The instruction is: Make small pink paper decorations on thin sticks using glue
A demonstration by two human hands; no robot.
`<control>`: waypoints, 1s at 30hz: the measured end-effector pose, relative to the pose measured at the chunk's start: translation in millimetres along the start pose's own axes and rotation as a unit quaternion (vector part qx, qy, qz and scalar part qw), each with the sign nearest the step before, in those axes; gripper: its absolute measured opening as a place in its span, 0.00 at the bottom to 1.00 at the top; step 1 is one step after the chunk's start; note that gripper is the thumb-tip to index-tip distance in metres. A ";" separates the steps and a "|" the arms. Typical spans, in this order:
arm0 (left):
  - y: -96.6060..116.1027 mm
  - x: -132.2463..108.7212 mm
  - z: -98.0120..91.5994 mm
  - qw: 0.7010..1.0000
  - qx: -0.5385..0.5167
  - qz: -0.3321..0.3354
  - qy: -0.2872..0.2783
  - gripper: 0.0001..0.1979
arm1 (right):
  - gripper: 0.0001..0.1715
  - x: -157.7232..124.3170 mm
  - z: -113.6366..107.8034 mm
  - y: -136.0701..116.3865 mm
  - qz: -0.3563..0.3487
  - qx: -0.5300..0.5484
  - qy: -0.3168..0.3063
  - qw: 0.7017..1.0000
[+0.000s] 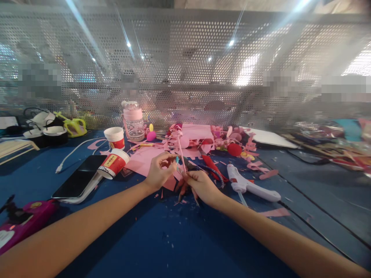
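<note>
My right hand is closed around the lower end of a thin pink stem, which rises upright and has a small curled pink top. Just to its left, my left hand is pinched close to the stem. A small teal spot shows at its fingertips, too small to name. Beneath the hands lie a dark brownish object, partly hidden, and a pink paper sheet. Red-handled scissors rest just beyond my right hand.
A white glue gun lies at right, its cord trailing. Pink paper scraps are piled behind. On the left are two paper cups, a black phone, a pink-lidded bottle and a magenta tool. Perforated metal panel stands behind.
</note>
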State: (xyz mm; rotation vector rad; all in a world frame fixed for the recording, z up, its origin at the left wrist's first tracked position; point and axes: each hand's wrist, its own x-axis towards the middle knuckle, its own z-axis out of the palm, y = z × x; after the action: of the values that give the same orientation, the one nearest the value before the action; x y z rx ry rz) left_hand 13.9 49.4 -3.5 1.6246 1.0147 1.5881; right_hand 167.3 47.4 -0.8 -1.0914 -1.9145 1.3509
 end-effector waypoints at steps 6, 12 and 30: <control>-4.3 0.9 -0.6 1.000 -0.025 -0.010 -0.012 0.12 | 0.28 1.0 -0.5 3.1 -0.007 -0.009 0.001 1.000; -2.9 0.6 0.9 1.000 -0.024 -0.012 -0.003 0.10 | 0.28 -0.2 -0.5 0.1 -0.010 -0.018 0.005 1.000; 3.5 -2.1 3.7 1.000 0.002 -0.020 0.000 0.08 | 0.32 -1.9 0.4 -2.3 0.007 -0.005 0.002 1.000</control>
State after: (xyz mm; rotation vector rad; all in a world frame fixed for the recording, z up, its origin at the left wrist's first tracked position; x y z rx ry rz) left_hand 18.0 46.2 -1.8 1.5964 1.0462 1.5607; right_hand 167.3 45.1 1.2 -1.1129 -1.9151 1.3469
